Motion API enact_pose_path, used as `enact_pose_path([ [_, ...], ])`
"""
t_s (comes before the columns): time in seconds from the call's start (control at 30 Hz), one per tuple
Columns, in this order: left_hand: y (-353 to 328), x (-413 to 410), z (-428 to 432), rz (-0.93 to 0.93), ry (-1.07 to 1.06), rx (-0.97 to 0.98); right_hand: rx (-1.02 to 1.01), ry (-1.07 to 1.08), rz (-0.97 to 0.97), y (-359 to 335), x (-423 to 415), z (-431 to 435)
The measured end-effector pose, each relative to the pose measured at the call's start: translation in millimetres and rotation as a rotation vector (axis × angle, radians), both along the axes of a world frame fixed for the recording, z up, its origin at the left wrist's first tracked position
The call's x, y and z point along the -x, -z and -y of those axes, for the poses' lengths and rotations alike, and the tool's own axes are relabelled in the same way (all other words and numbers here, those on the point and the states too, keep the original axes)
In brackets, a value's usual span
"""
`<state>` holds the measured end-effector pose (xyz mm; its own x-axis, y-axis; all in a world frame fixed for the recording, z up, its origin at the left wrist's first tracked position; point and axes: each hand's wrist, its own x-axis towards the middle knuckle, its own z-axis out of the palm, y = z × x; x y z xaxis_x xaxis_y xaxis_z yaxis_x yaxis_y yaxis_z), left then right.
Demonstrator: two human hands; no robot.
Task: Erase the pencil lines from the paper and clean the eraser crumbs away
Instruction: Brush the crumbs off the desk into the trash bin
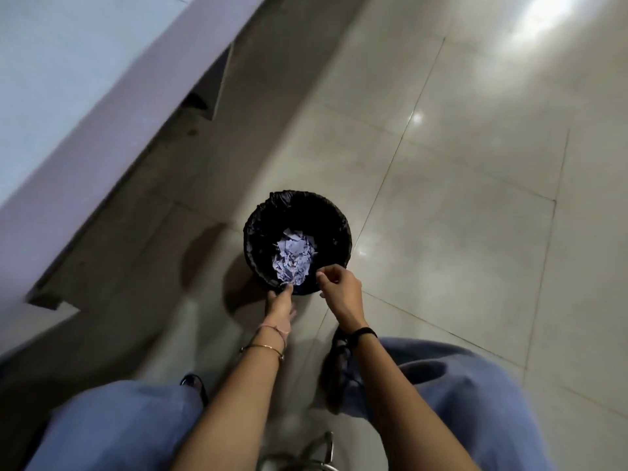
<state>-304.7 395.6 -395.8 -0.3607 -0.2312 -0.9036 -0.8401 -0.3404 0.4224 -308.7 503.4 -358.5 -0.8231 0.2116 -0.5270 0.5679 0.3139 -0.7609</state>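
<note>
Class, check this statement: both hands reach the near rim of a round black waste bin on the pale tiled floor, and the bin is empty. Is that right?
No. The head view shows pale torn paper scraps lying in the round black waste bin; it is not empty. The left hand and right hand do reach its near rim.

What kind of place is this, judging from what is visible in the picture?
Probably an indoor office or study room: a glossy tiled floor, a pale table at the upper left, and a small black-lined waste bin holding torn paper scraps.
</note>
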Motion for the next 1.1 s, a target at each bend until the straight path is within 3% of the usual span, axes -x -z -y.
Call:
enact_pose_path([
  [0.13, 14, 10, 8, 0.006, -0.093, -0.038, 0.044, 0.036, 0.104, 23, -5, 5],
  [0.33, 9, 25, 18, -0.024, -0.017, -0.008, -0.02, 0.229, 0.147, 27, -2, 9],
  [0.43, -9, 14, 21, -0.05, 0.003, -0.012, -0.019, 0.312, 0.203, 18, -4, 7],
  [0.57, -44, -13, 24, -0.084, 0.023, -0.012, 0.194, 0.356, 0.233, -4, -14, 8],
  [0.77, -115, -45, 30, -0.158, 0.13, 0.024, 0.082, 0.36, 0.128, -66, -34, 11],
  [0.83, -141, -51, 36, -0.172, 0.209, 0.121, 0.074, 0.326, 0.099, -86, -37, 11],
  [0.9, -167, -63, 47, -0.195, 0.255, 0.383, 0.04, 0.27, 0.062, -111, -46, 10],
  [1.0, -206, -88, 61, -0.414, 0.178, 0.62, 0.024, 0.166, 0.014, -139, -61, 7],
  [1.1, -242, -121, 65, -0.618, 0.282, 0.77, 0.027, 0.039, -0.02, -135, -73, -2],
])
